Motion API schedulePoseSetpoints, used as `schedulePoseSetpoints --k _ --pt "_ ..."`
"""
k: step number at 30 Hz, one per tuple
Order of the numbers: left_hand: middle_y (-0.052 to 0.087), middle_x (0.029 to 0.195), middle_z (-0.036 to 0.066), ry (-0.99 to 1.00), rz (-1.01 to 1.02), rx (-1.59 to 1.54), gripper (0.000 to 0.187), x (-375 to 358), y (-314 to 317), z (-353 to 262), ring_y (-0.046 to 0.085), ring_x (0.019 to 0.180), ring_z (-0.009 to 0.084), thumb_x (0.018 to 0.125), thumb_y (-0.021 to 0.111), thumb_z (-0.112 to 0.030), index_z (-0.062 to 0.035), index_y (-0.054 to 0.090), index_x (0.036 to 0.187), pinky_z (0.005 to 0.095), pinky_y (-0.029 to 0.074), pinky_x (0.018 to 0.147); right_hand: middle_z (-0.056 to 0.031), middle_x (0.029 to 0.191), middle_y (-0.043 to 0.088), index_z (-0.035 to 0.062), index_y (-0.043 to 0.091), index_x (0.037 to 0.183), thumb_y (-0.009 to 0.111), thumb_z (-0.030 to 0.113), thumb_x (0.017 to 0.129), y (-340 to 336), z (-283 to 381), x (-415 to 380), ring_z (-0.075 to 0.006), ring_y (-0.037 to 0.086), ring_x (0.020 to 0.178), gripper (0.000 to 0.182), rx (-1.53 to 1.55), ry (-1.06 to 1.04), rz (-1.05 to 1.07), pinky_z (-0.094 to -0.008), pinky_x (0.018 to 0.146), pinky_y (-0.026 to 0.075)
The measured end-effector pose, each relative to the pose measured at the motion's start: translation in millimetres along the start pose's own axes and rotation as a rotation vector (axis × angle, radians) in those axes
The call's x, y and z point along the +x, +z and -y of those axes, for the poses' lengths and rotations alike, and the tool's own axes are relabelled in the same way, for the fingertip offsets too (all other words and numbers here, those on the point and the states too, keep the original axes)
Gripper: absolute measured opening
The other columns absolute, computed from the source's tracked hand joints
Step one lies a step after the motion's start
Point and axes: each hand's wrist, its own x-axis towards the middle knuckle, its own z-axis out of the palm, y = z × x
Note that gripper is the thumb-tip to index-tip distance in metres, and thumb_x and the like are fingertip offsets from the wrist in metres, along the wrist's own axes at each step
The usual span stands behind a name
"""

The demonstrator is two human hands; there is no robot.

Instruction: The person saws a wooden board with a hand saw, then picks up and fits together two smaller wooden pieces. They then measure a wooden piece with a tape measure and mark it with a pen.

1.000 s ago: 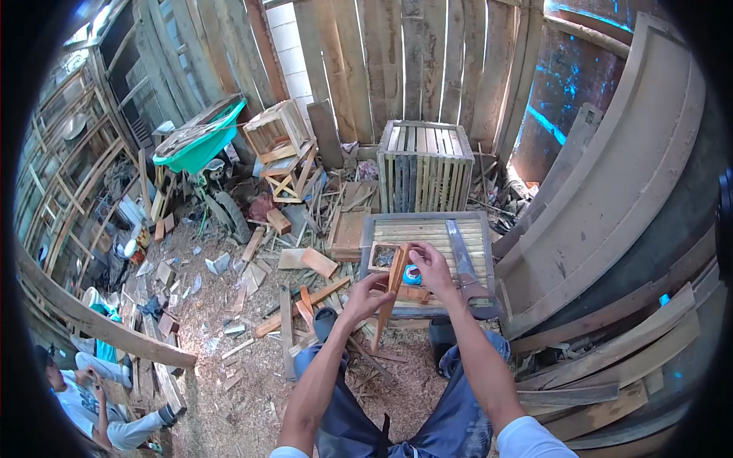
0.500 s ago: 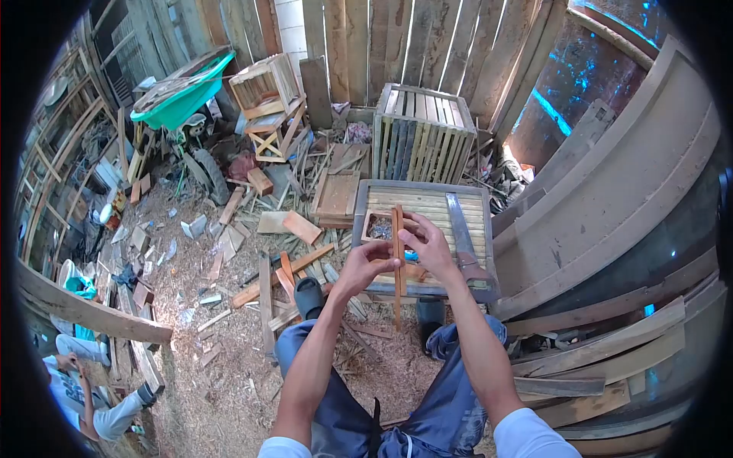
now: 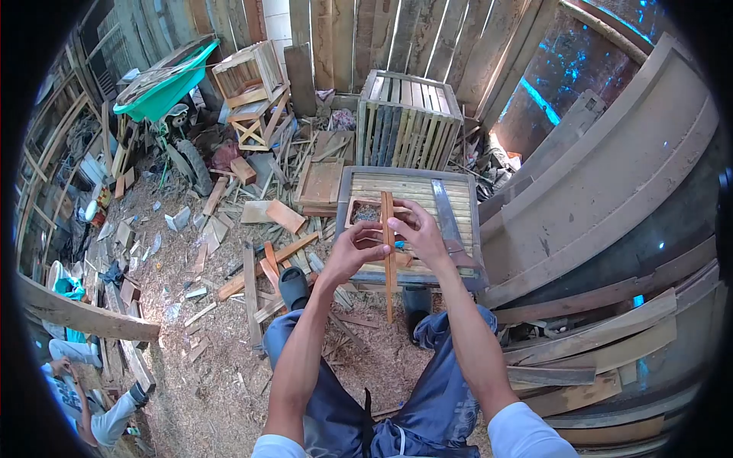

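Over a slatted wooden crate top (image 3: pixel 405 172), both my hands hold narrow reddish-brown wooden strips (image 3: pixel 390 286), apparently two lying side by side. My left hand (image 3: pixel 351 253) is closed on them from the left, with thumb and fingers pinching near the middle. From the right, my right hand (image 3: pixel 421 237) grips a little higher up. The strips point away from me, their near end reaching past the crate's front edge. Behind my left hand sits a small wooden box (image 3: pixel 350 212) of small grey pieces, perhaps nails. A handsaw (image 3: pixel 444 208) lies right of my hands. Something small and blue is partly hidden beneath them.
A larger slatted crate (image 3: pixel 408 126) stands behind. Wood offcuts (image 3: pixel 285 217) and shavings litter the floor at left, near a green wheelbarrow (image 3: pixel 172 88). Large curved panels (image 3: pixel 603 175) lean at right. Another person (image 3: pixel 92 404) sits at lower left.
The view has shifted slightly, so everything appears a little left and higher. My hands keep hold of the strips, which look turned slightly, showing their faces more.
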Motion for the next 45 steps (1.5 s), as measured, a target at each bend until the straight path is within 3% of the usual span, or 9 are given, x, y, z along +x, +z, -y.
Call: schedulePoseSetpoints --k 19,23,26,29,32,37,40,43,45 --pt "0.063 0.111 0.008 0.143 0.007 0.048 0.041 5 -7 20 0.062 0.104 0.0176 0.079 0.079 -0.003 -0.0042 0.055 0.112 0.0338 0.052 0.091 -0.0087 0.106 0.063 0.0051 0.050 0.128 0.077 0.017 0.084 -3 1 -3 -0.0174 0.064 0.098 0.053 -0.121 -0.127 0.105 -0.0329 0.088 0.051" --pt "0.061 0.107 0.008 0.126 -0.024 0.054 0.050 5 -4 19 0.061 0.101 0.0162 0.076 0.083 -0.008 -0.0016 0.057 0.119 0.0310 0.053 0.088 -0.0087 0.106 0.063 0.0034 0.050 0.127 0.075 0.017 0.085 -4 0 -2 -0.0177 0.064 0.099 0.051 -0.109 -0.121 0.094 -0.0328 0.089 0.051" --pt "0.063 0.102 0.008 0.109 -0.088 0.153 0.052 5 -2 15 0.062 0.098 0.0169 0.076 0.084 -0.014 -0.0012 0.058 0.119 0.0306 0.053 0.086 -0.0105 0.107 0.063 0.0007 0.049 0.126 0.074 0.016 0.086 -5 -6 3 -0.0176 0.064 0.097 0.049 -0.120 -0.140 0.046 -0.0316 0.083 0.053" --pt "0.064 0.097 0.009 0.106 -0.192 0.277 0.052 4 -5 15 0.064 0.093 0.0173 0.077 0.084 -0.019 -0.0008 0.057 0.118 0.0285 0.053 0.081 -0.0133 0.105 0.064 -0.0012 0.046 0.127 0.072 0.013 0.087 -11 -2 7 -0.0194 0.066 0.093 0.050 -0.034 0.052 -0.113 -0.0318 0.074 0.057" --pt "0.064 0.097 0.009 0.046 -0.324 0.190 0.050 9 -20 36 0.063 0.090 0.0159 0.077 0.082 -0.014 -0.0013 0.056 0.118 0.0279 0.054 0.076 -0.0181 0.107 0.064 -0.0035 0.040 0.130 0.075 0.018 0.083 -35 -35 18 -0.0225 0.068 0.090 0.062 -0.089 0.155 -0.409 -0.0331 0.066 0.058" --pt "0.059 0.099 0.008 -0.092 -0.395 0.152 0.046 18 -36 50 0.064 0.087 0.0160 0.083 0.076 -0.010 0.0005 0.048 0.117 0.0290 0.056 0.073 -0.0210 0.107 0.061 -0.0019 0.035 0.130 0.078 0.022 0.081 -76 -93 26 -0.0235 0.068 0.077 0.069 -0.537 0.465 -0.527 -0.0350 0.054 0.058" --pt "0.061 0.087 0.003 -0.088 -0.439 0.128 0.047 21 -34 57 0.061 0.077 0.0120 0.078 0.082 -0.017 -0.0010 0.053 0.111 0.0255 0.052 0.067 -0.0230 0.110 0.059 -0.0013 0.034 0.131 0.081 0.025 0.079 -99 -125 30 -0.0249 0.068 0.072 0.075 -0.710 0.491 -0.547 -0.0350 0.046 0.055" --pt "0.062 0.088 0.004 -0.146 -0.454 0.223 0.049 22 -32 58 0.061 0.075 0.0131 0.075 0.083 -0.018 0.0009 0.054 0.110 0.0275 0.052 0.068 -0.0250 0.112 0.059 -0.0009 0.034 0.133 0.079 0.025 0.079 -106 -140 30 -0.0297 0.069 0.081 0.075 -0.781 0.413 -0.545 -0.0387 0.053 0.056" --pt "0.061 0.091 0.006 -0.131 -0.433 0.409 0.053 24 -34 59 0.061 0.079 0.0135 0.076 0.083 -0.019 0.0011 0.053 0.115 0.0275 0.052 0.067 -0.0271 0.113 0.059 0.0003 0.036 0.133 0.076 0.023 0.080 -101 -137 27 -0.0368 0.064 0.093 0.070 -0.897 0.333 -0.552 -0.0442 0.070 0.054"
